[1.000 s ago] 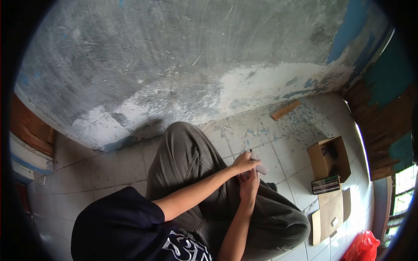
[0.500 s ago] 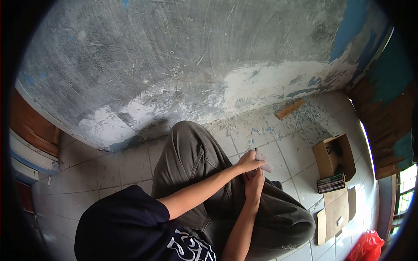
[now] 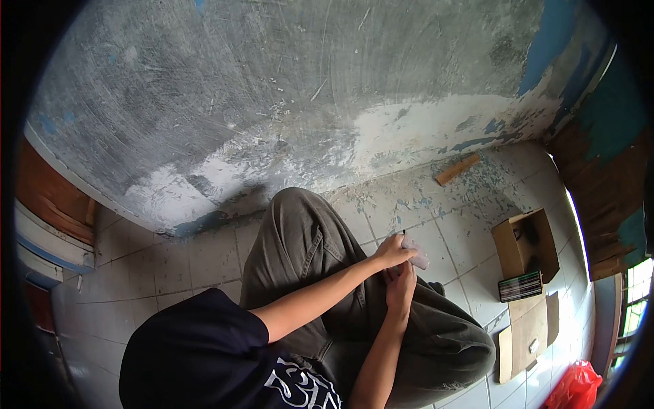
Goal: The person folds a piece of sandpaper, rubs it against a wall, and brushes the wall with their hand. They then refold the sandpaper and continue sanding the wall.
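Observation:
In the head view both hands meet over my bent right leg. My left hand (image 3: 390,253) has its fingers closed on a flat, pale grey-mauve piece (image 3: 418,256) with a rounded end; I cannot make out its kind. A small dark tip shows at its upper edge, beside my left fingers. Just below, my right hand (image 3: 400,285) is closed, its fingertips against the lower edge of the same piece. Part of the piece is hidden behind the fingers.
Ahead stands a scraped grey wall (image 3: 272,82) with white and blue patches. Paint flakes and a wooden strip (image 3: 458,170) lie on the tiles. To the right are an open cardboard box (image 3: 505,252), a dark slotted case (image 3: 520,287), flattened cardboard (image 3: 516,344) and a red plastic bag (image 3: 575,388).
The view has shifted very slightly, so everything sits a few pixels over. Both hands keep nearly the same grip on the grey-mauve piece.

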The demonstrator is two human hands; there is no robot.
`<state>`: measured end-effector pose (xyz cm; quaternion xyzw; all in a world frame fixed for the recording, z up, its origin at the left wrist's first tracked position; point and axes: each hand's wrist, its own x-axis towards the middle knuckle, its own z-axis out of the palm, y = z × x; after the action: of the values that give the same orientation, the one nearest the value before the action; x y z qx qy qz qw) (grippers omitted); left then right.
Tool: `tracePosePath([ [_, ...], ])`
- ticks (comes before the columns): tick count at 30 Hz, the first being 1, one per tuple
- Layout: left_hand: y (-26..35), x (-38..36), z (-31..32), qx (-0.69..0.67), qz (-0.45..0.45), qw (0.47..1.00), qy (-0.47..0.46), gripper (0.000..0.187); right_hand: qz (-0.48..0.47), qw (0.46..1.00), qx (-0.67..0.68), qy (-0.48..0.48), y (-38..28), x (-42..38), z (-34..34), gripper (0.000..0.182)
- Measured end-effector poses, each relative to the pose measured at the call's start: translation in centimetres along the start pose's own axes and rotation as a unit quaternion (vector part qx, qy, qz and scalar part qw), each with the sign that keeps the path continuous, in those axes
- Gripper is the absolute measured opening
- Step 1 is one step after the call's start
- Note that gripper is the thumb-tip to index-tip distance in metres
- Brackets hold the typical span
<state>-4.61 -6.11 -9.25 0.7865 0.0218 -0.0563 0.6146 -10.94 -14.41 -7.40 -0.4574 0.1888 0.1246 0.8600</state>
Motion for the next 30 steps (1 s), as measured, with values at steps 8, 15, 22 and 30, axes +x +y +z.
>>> tracePosePath([
  [8, 2.4, -0.9, -0.9, 0.023, -0.037, 0.999, -0.002, 0.041, -0.003, 1.0, 0.005, 0.005, 0.2, 0.1, -0.2, 0.026],
  [15, 2.5, -0.8, -1.0, 0.017, -0.046, 0.999, -0.023, 0.034, 0.002, 1.0, -0.013, -0.004, 0.5, 0.5, -0.6, 0.031],
  [22, 1.8, -0.5, -0.6, -0.019, -0.06, 0.998, -0.004, 0.026, 0.007, 1.0, -0.026, -0.003, 0.3, 0.4, -0.3, 0.032],
  [30, -0.3, 1.9, -1.5, -0.141, -0.02, 0.982, 0.124, 0.02, -0.132, 0.974, -0.173, 0.059, -4.3, -3.7, 3.2, 0.027],
])
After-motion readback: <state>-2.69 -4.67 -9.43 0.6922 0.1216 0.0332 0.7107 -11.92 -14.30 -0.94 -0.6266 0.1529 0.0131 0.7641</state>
